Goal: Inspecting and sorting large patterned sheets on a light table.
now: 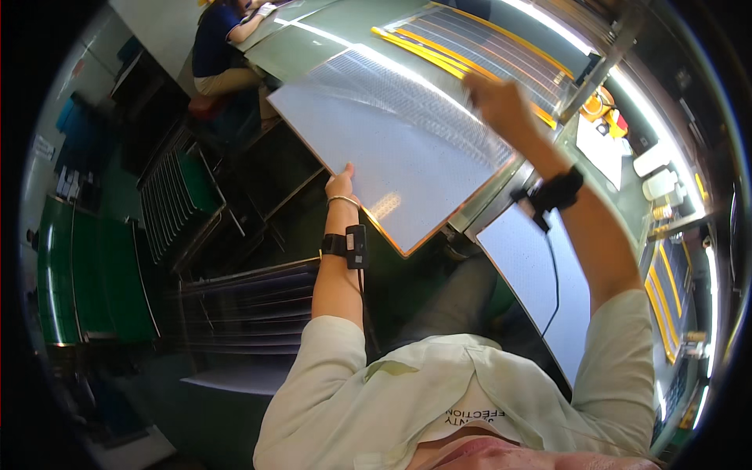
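Note:
A large pale blue-white panel (392,168) with a thin copper-coloured edge lies tilted across the work table's near side. My left hand (341,185) grips its near left edge, the thumb on top. Over the panel's far part shows a clear, finely dotted sheet (415,106), smeared by motion. Above that sheet's right side, my right hand (501,110) is raised, blurred and curled closed; what its fingers hold cannot be made out. Each wrist wears a black strapped device, the left one (345,247) and the right one (548,196).
A dark gridded panel (501,47) with yellow strips lies at the far right. Another pale panel (533,274) sits by my right arm. White bottles (658,176) stand along the right. Racks of stacked sheets (243,313) fill the lower left. A seated person (223,47) works at the far left.

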The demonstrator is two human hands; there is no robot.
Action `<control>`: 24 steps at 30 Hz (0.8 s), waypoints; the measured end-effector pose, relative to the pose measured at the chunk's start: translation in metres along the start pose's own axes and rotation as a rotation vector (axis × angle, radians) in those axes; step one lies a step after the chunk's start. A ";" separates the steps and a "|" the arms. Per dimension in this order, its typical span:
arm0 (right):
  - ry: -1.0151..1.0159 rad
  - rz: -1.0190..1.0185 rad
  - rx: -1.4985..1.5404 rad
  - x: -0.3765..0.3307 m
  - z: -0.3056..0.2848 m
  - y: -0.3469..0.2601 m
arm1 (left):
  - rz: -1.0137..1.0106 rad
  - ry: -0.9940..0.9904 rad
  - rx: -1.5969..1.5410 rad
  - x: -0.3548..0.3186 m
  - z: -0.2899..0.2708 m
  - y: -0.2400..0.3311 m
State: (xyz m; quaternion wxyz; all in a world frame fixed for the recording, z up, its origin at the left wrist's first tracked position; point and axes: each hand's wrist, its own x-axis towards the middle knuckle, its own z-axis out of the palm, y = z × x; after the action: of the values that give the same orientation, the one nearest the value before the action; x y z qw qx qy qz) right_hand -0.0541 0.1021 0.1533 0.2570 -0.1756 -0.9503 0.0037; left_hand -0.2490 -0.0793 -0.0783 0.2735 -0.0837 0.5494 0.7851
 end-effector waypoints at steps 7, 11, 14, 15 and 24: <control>0.621 -0.283 -0.156 -0.001 -0.162 -0.023 | -0.055 0.014 0.097 0.027 -0.003 -0.014; 0.703 -0.427 -0.226 -0.041 -0.184 0.007 | -0.027 -0.079 0.089 0.026 0.004 -0.017; 0.625 -0.510 -0.325 -0.061 -0.215 -0.018 | -0.032 0.048 0.190 0.033 0.014 -0.014; 0.736 -0.558 -0.219 -0.065 -0.205 -0.013 | -0.023 -0.030 0.135 0.040 0.014 -0.010; 0.382 -0.412 -0.524 -0.149 -0.212 -0.001 | 0.679 0.102 1.115 -0.076 0.009 0.003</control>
State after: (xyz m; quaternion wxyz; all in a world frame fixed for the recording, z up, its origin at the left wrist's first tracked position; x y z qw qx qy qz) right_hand 0.1696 0.0331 0.2645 0.3710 -0.0380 -0.8695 -0.3239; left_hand -0.1854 -0.0975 -0.0394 -0.0134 0.2116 0.8823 0.4202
